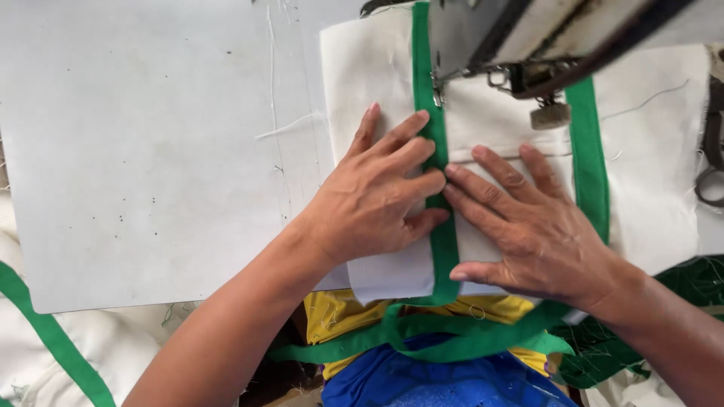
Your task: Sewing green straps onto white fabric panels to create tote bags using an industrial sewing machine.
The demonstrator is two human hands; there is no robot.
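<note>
Where the green strap (pixel 440 226) runs up the cream fabric panel (pixel 490 136), both hands lie flat on either side of it. Left hand (pixel 373 200): fingers spread, palm down, fingertips over the strap's left edge and partly onto it. Right hand (pixel 528 230): fingers spread, pressed flat on the cream cloth, fingertips meeting the strap's right edge; thumb lies along the panel's near edge. Neither hand pinches anything; both only press.

The strap passes under the sewing machine head (pixel 528 38) at the top, with the presser foot (pixel 437 94) just beyond the left fingertips. Little room there: the fingertips are near the foot. A 2nd green strap (pixel 588 151) runs parallel to the right, clear of both hands.

The panel sits on the pale grey machine table (pixel 151 151); its near edge overhangs the table edge toward the person. Left of the panel the table surface is wide and open apart from loose threads (pixel 290 124). To the right, dark metal fittings (pixel 713 158) crowd the far edge.

Below the table edge, the strap's slack loops across a yellow and blue lap (pixel 422 369). Another green strip (pixel 53 339) lies on white cloth at lower left, well apart.
</note>
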